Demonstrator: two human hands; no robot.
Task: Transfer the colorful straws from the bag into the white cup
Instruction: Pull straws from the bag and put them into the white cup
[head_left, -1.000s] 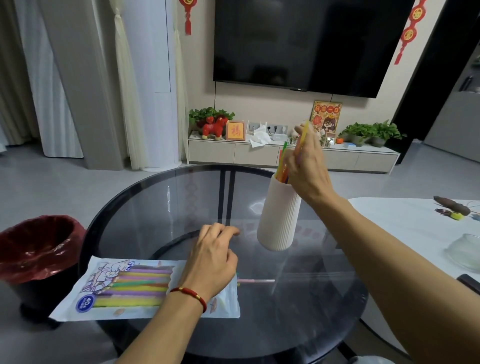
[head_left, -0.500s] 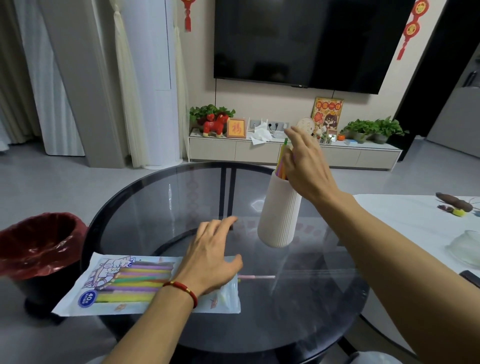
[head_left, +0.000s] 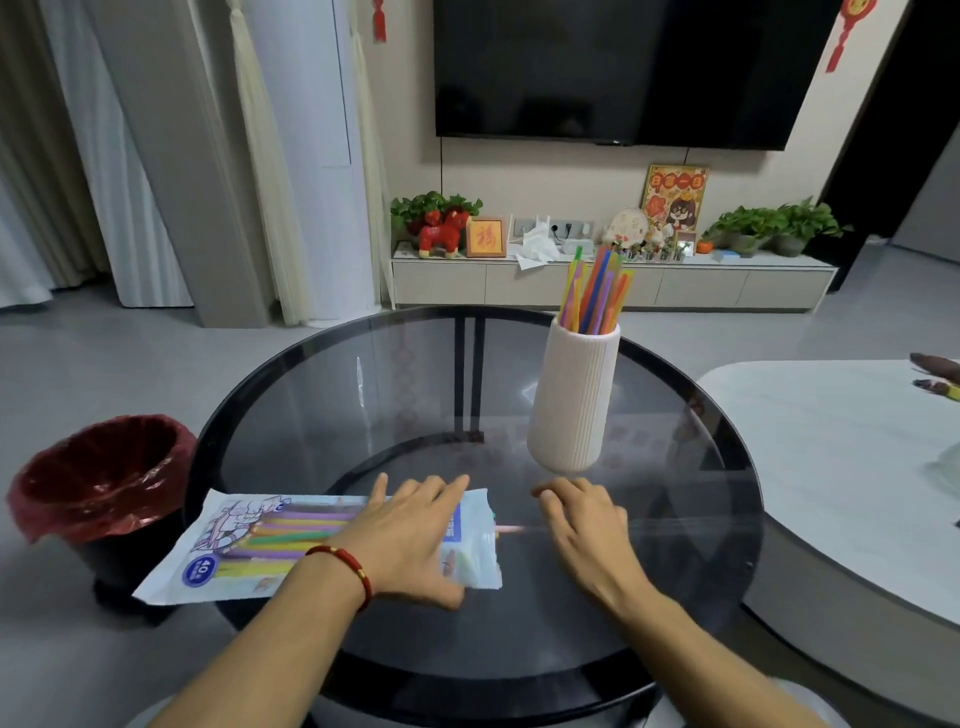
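A white ribbed cup stands on the round glass table, with several colorful straws sticking out of its top. A flat plastic bag of straws lies at the table's near left. My left hand rests flat on the bag's right end, fingers spread. A pink straw pokes out of the bag's open end toward my right hand. That hand lies just right of the bag's mouth, fingers curled over the glass, at the straw's tip; whether it grips the straw is unclear.
A bin with a red liner stands on the floor left of the table. A white table adjoins on the right with small items at its far edge. A TV cabinet with plants and ornaments lines the back wall.
My right hand left the cup's top and came down to the table beside the bag's mouth. The yellow straw it held now stands in the cup. My left hand flattened onto the bag.
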